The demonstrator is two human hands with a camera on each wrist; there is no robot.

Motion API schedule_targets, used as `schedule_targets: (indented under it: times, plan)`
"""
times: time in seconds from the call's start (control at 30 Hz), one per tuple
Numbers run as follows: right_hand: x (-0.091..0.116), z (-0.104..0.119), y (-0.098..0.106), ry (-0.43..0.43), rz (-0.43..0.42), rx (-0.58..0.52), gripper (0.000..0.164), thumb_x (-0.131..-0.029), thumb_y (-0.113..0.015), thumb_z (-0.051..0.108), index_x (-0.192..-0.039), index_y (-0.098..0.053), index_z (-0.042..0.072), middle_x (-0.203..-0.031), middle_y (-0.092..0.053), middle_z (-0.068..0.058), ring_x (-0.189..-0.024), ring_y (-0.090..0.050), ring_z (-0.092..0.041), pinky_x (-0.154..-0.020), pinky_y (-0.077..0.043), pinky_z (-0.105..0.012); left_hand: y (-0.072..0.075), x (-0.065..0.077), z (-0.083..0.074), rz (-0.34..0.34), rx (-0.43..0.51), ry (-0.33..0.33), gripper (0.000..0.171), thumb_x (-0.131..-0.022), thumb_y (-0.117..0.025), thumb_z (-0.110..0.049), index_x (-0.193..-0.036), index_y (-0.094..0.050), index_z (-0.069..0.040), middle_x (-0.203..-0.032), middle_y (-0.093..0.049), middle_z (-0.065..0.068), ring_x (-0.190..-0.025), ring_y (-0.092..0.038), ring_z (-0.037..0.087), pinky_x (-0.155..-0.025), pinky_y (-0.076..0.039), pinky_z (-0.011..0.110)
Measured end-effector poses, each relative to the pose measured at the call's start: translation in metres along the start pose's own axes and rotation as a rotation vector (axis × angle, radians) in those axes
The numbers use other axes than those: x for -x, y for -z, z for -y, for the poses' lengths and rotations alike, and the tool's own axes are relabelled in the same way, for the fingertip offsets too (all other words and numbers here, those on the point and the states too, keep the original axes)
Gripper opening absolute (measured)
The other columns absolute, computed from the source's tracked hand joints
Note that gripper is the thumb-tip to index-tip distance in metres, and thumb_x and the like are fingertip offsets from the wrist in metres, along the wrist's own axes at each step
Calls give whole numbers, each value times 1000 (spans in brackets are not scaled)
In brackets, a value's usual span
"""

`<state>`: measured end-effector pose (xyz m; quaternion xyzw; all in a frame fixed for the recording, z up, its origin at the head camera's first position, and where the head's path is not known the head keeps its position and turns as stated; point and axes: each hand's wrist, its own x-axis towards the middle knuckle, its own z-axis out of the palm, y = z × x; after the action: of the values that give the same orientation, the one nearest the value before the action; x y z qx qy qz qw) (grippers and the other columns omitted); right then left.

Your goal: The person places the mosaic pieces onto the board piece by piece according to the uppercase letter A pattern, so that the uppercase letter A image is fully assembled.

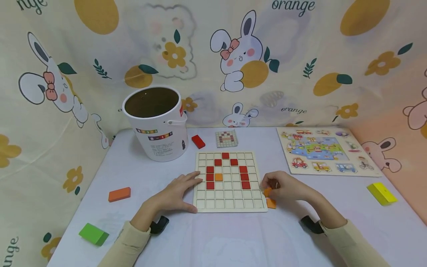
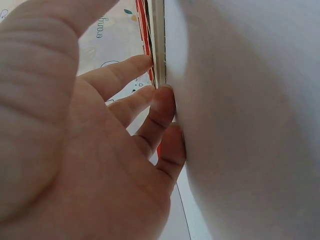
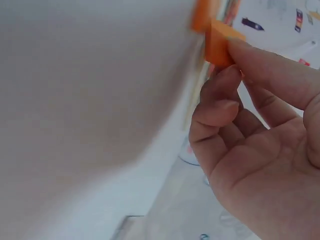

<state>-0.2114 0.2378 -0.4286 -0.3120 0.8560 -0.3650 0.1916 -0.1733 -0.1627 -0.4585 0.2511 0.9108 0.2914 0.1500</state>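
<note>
A square wooden grid board (image 1: 231, 204) lies on the table, with several red square tiles (image 1: 245, 184) set in its cells in an arch shape. One orange tile (image 1: 218, 177) sits in a cell inside the left side of that arch. My left hand (image 1: 175, 191) rests along the board's left edge, fingers spread and extended. Just off the board's right edge, my right hand (image 1: 285, 185) pinches an orange square tile (image 3: 220, 46) between thumb and fingers. Another orange tile (image 1: 271, 203) lies beside the board, near that hand.
A white bucket (image 1: 160, 137) stands at the back left, near a red block (image 1: 198, 141) and a small pattern card (image 1: 226, 138). A picture puzzle board (image 1: 320, 150) is at the back right. Orange-red (image 1: 119, 194), green (image 1: 94, 234) and yellow (image 1: 382, 193) blocks lie toward the sides.
</note>
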Motion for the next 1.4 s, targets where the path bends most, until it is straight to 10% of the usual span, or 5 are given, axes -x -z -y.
schedule_targets:
  times: [0.63,1.1,1.4]
  plan:
    - [-112,32,-20,89,54,-81,19,-89,-64,-11,-104,-71,-3,-90,-63,-13,-81,-52,-18,-70,-48,-25,1,0,1,3,-5,-4,95,-71,-88,-48,-150,-45,-19,-165,-22,2,-147,-22,38,-113,-26,63]
    - [-109,42,-32,3,-22,97,17,-84,-73,-6,-98,-73,3,-86,-63,-4,-77,-55,-16,-69,-50,-28,1,0,5,4,-22,-32,94,-72,-85,-53,-150,-45,-18,-165,-22,2,-148,-22,36,-115,-22,61]
    - [-84,32,-19,18,-68,-13,22,-87,-72,-3,-109,-70,-1,-86,-63,-4,-75,-56,-18,-67,-51,-28,0,0,5,5,-22,-25,94,-72,-85,-53,-150,-45,-19,-165,-21,1,-148,-22,35,-115,-23,60]
